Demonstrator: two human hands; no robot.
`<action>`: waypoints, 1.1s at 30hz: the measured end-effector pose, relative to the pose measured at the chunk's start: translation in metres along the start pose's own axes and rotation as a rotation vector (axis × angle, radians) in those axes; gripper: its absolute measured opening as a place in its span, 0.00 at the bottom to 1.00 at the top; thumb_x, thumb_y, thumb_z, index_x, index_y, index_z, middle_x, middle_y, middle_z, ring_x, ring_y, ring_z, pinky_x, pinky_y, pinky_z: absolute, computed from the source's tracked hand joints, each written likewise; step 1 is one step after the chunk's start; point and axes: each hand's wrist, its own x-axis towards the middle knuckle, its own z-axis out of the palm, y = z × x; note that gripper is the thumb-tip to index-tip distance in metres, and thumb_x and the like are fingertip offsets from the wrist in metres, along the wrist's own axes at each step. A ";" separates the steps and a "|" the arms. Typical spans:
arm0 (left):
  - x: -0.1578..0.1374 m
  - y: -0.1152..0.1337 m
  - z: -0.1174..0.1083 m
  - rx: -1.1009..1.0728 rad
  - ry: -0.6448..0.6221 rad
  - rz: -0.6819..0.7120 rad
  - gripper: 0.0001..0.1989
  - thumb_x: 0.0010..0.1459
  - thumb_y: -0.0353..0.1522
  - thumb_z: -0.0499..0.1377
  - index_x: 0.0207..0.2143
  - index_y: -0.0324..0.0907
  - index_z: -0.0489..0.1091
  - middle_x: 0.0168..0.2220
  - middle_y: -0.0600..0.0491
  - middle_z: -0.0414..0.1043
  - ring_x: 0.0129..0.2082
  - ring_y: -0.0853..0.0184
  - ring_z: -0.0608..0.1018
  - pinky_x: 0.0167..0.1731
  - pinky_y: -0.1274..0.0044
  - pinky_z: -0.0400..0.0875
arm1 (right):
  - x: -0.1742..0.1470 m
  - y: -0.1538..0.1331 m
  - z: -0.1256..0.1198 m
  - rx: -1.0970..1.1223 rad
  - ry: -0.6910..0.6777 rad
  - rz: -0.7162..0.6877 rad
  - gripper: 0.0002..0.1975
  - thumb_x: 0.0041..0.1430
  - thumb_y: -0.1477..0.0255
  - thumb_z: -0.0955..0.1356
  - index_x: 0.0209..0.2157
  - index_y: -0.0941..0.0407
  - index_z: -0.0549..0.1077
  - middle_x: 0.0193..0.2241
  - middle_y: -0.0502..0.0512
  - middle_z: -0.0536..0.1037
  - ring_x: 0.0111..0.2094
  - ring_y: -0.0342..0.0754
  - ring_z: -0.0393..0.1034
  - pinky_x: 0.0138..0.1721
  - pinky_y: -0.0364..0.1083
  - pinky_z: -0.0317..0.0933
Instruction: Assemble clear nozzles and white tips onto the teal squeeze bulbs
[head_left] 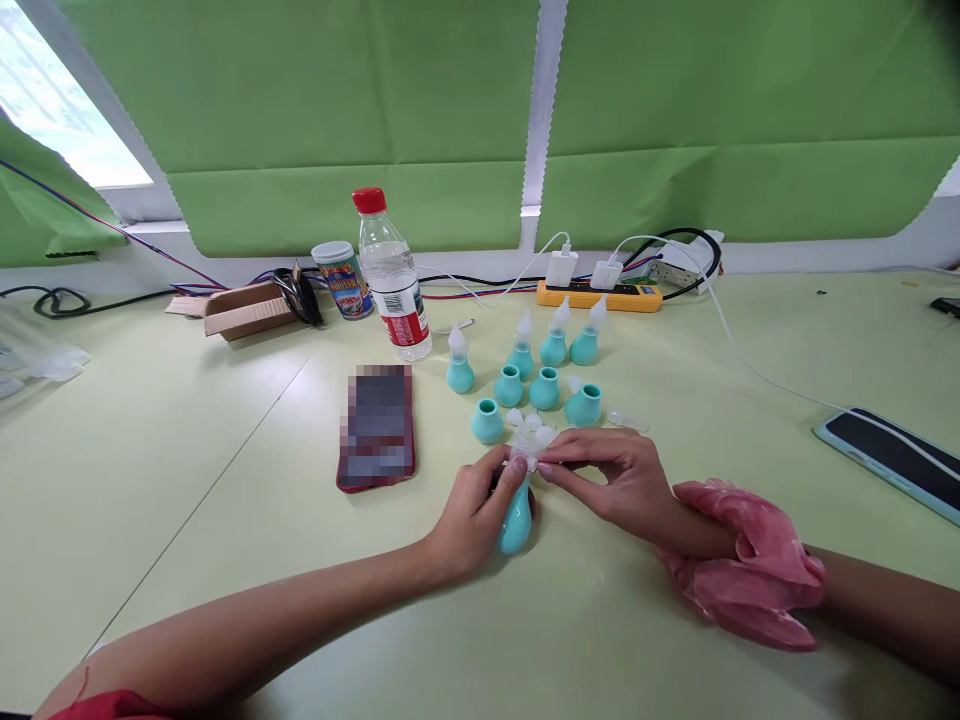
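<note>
My left hand (471,512) is closed around a teal squeeze bulb (514,527), its rounded end pointing toward me. At the bulb's neck, my right hand (628,478) pinches a translucent plastic nozzle piece (528,455); the fingers hide part of it. Just beyond lie small loose translucent pieces (532,421). Several open-necked teal bulbs stand close by, among them one at the left (487,422) and one at the right (583,406). Behind these are bulbs fitted with pointed translucent tips, such as the leftmost one (460,374).
A phone (377,430) lies left of the bulbs, near a water bottle (397,290) and a can (345,283). An open cardboard box (255,311) sits farther left. At the back is a power strip (600,296); its white cable runs to another phone (892,455).
</note>
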 end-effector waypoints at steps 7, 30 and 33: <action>-0.001 -0.007 -0.002 -0.019 0.056 0.002 0.17 0.57 0.43 0.46 0.29 0.38 0.61 0.23 0.54 0.64 0.25 0.70 0.67 0.27 0.79 0.61 | -0.004 0.002 0.005 -0.036 -0.004 -0.137 0.06 0.46 0.79 0.69 0.29 0.56 0.75 0.22 0.50 0.76 0.26 0.42 0.70 0.27 0.42 0.65; -0.002 -0.003 -0.001 -0.004 0.009 0.007 0.18 0.54 0.45 0.50 0.25 0.39 0.59 0.18 0.58 0.60 0.21 0.72 0.64 0.22 0.80 0.57 | 0.002 0.001 -0.007 -0.103 -0.180 -0.268 0.03 0.50 0.79 0.66 0.28 0.59 0.70 0.21 0.51 0.73 0.23 0.40 0.64 0.25 0.41 0.60; -0.003 -0.002 -0.001 -0.028 0.007 -0.010 0.18 0.54 0.45 0.49 0.27 0.38 0.61 0.19 0.57 0.61 0.22 0.71 0.65 0.23 0.80 0.59 | 0.002 -0.001 -0.007 -0.147 -0.200 -0.246 0.03 0.51 0.78 0.64 0.28 0.59 0.69 0.20 0.50 0.71 0.22 0.39 0.61 0.23 0.40 0.59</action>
